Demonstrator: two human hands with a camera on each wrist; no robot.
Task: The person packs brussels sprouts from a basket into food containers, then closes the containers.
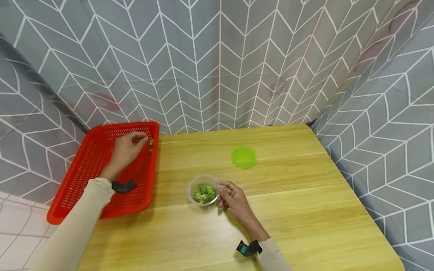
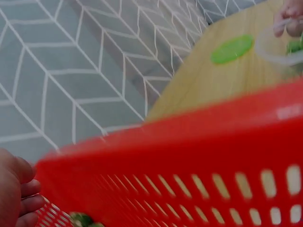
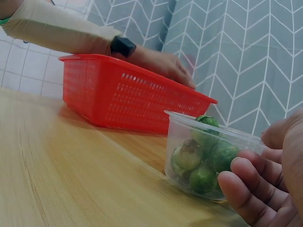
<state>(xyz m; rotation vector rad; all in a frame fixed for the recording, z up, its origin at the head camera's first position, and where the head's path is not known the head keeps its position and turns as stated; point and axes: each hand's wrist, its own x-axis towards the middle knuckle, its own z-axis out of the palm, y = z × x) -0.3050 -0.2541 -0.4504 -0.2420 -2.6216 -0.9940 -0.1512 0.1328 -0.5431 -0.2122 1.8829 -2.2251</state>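
Observation:
My left hand is over the inside of the red plastic basket, its fingers loosely bent and nothing visible between them. Close to its fingertips, against the basket's right wall, lie a couple of small Brussels sprouts; the left wrist view shows them low down. On the table stands a clear round plastic container with several Brussels sprouts inside. My right hand pinches its right rim, thumb at the edge and fingers against the outer wall.
A green plastic lid lies flat on the wooden table, behind and right of the container. Grey patterned curtains hang along the table's back and right side. The basket takes up the table's left end.

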